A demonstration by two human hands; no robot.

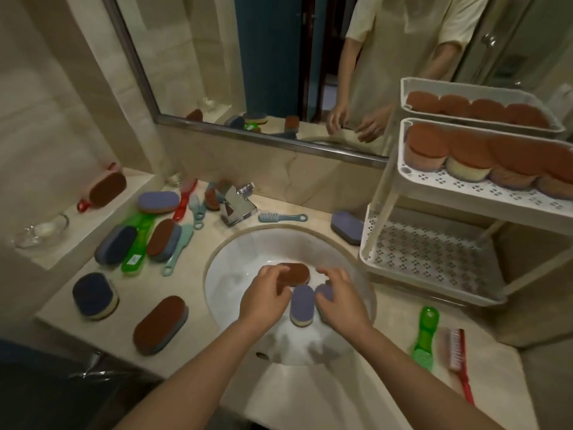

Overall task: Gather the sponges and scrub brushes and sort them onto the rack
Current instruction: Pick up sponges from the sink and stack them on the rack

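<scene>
Rack (465, 189), right of the sink and against the mirror. The two upper tiers each carry a row of brown-topped sponges (471, 150). The lowest tier shows only its perforated floor. No brush on any tier that I can see. Judged under half done: sponges begun, brushes not begun.

Surface (198, 346): most of the stock lies out here.
- Left of the bowl is a loose scatter: a large brown sponge (161, 324) at the front, a dark blue sponge (94, 294) beside it, and further back more sponges overlapping a green brush (138, 240), a teal brush (178, 246) and a red brush (185, 198).
- A lone purple sponge (347, 226) lies just beside the rack's bottom tier.
- At the right front, a second green brush (424, 333) and a second red brush (459, 358) lie side by side.

Sink (235, 274): three sponges in the bowl, both hands down among them.

Left hand (266, 297): fingers curled over the end of a brown-topped oval sponge (297, 271), gripping it.

Right hand (338, 301): fingers and thumb curled round a half-hidden purple sponge (324, 291). The grip looks closed, though the sponge is mostly covered.

Between the hands, a purple-topped sponge (302, 304) lies untouched.

Left to do: clear the bowl, then the scatter, then all the brushes, likely to the bare tier.
</scene>
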